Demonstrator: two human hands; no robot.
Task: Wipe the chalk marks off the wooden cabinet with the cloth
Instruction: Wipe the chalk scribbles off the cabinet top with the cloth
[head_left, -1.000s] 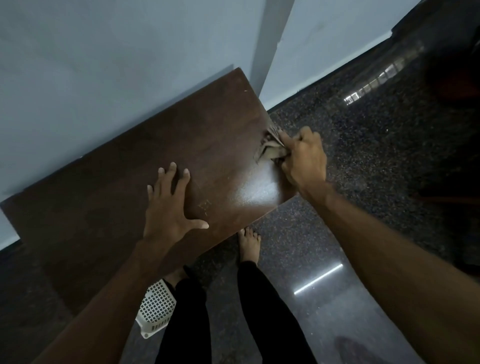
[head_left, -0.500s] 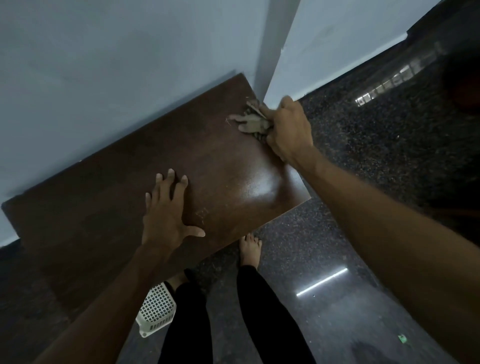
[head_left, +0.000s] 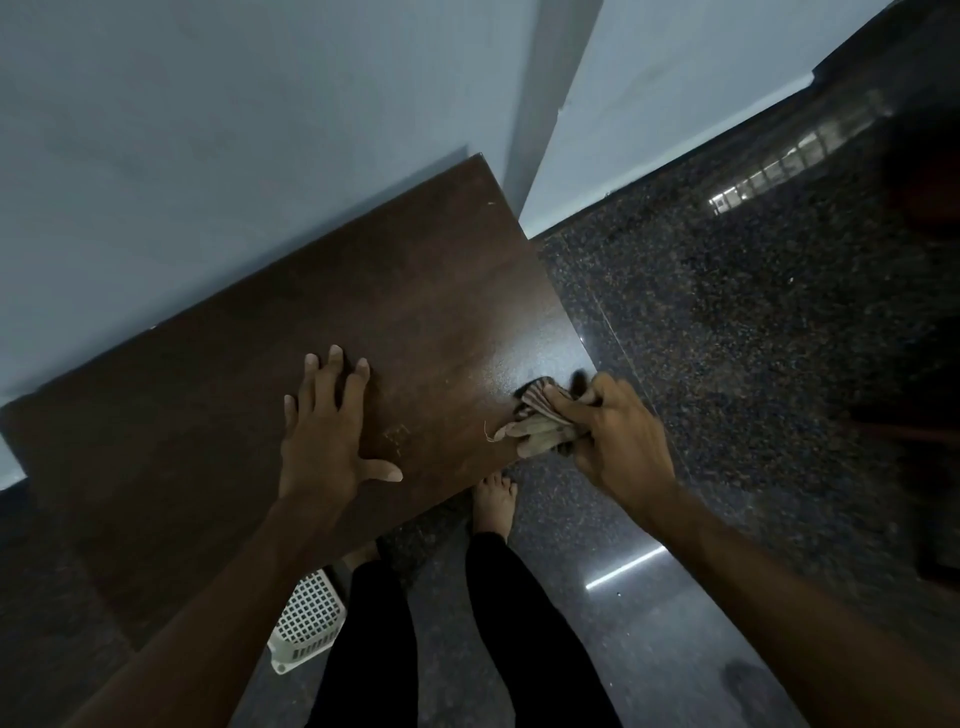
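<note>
The wooden cabinet shows a flat rectangular top. Its long back edge runs tight along the pale wall, and its right short edge slants down from the far corner toward the person. The cloth sits at the near right corner, bunched across the front edge so that part of it overhangs. The right hand has its grip closed around the cloth with the fingers curled over the folds, and most of the hand lies past the corner, above the floor. The left hand lies flat on the top near the front edge, its grip wide, fingers spread and thumb pointing right. The chalk marks are faint pale scratches just beside that thumb, between the two hands. Bare brown surface stretches behind both hands to the wall.

The top is dark, smooth and glossy, with a soft sheen near the cloth. The cloth is beige, striped and creased, and a loose thread curls from its left end. The floor is polished dark speckled stone. A white lattice basket stands below the front edge, beside a bare foot.
</note>
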